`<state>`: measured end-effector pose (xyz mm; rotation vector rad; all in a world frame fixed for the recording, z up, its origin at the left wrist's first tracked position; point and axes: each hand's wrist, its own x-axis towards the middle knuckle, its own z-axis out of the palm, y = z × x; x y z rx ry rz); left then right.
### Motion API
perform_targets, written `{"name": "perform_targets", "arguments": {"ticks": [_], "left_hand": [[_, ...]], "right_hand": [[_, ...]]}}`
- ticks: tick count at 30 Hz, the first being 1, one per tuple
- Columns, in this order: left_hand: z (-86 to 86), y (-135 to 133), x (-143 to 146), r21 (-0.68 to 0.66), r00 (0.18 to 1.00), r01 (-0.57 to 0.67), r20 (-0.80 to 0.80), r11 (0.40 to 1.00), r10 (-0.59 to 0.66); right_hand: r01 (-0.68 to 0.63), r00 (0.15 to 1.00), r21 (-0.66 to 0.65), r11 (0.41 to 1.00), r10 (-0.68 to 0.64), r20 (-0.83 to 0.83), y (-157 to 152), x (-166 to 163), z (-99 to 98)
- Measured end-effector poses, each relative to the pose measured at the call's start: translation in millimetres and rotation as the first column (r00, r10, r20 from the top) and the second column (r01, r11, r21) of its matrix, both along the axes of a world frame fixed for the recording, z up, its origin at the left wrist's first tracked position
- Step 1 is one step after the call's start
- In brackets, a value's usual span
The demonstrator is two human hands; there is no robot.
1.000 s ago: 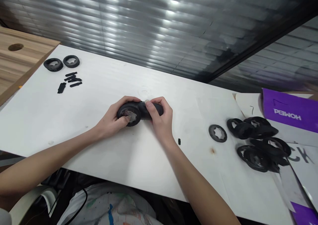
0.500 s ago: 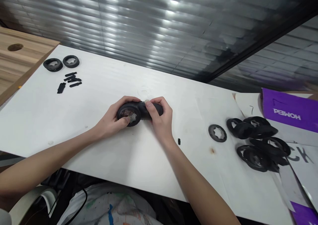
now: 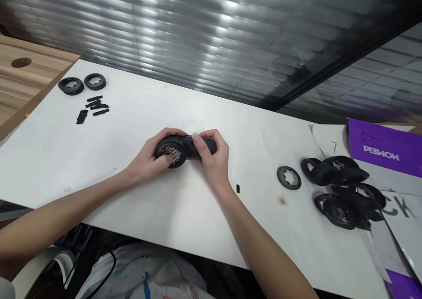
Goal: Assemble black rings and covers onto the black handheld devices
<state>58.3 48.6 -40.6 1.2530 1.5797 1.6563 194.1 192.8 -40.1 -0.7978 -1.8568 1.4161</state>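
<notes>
Both hands hold a black fabric shaver above the white table, its round head to the left and its handle to the right. My left hand wraps the head, thumb lying on the perforated metal mesh. Around the handle closes my right hand, with its thumb pressed on the top near the neck. The fingers beneath the shaver are hidden. A small black piece lies on the table beside my right forearm.
Black rings and thin black strips lie at the far left of the white table. Toward the right are a flat ring, a pile of black shaver bodies and a purple printed sheet. A wooden board adjoins the left edge.
Almost nothing differs. Both hands keep the same grip on the fabric shaver, and the view has shifted very slightly.
</notes>
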Motion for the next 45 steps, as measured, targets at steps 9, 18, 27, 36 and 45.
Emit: {"name": "perform_targets", "arguments": {"ticks": [9,18,27,36,45], "left_hand": [[-1.1,-0.1,-1.7,0.02,1.0,0.029,0.004,0.999,-0.029],[0.2,0.5,-1.6,0.027,1.0,0.031,0.0,0.999,-0.031],[1.8,0.6,-1.1,0.009,1.0,0.025,-0.008,1.0,-0.025],[0.3,1.1,-1.5,0.026,0.999,0.033,-0.006,0.999,-0.033],[0.7,0.3,-1.7,0.028,0.999,0.041,-0.001,0.999,-0.041]], "right_hand": [[0.007,1.0,-0.01,1.0,-0.007,0.002,-0.3,-0.7,0.2],[-0.001,1.0,0.003,1.0,0.001,0.007,0.3,-0.3,0.4],[-0.009,1.0,-0.021,1.0,0.009,0.001,-0.3,0.1,-0.3],[-0.011,1.0,-0.031,0.999,0.011,0.004,-0.6,0.3,-0.1],[-0.013,1.0,-0.027,1.0,0.013,0.009,-0.4,0.8,0.4]]}}
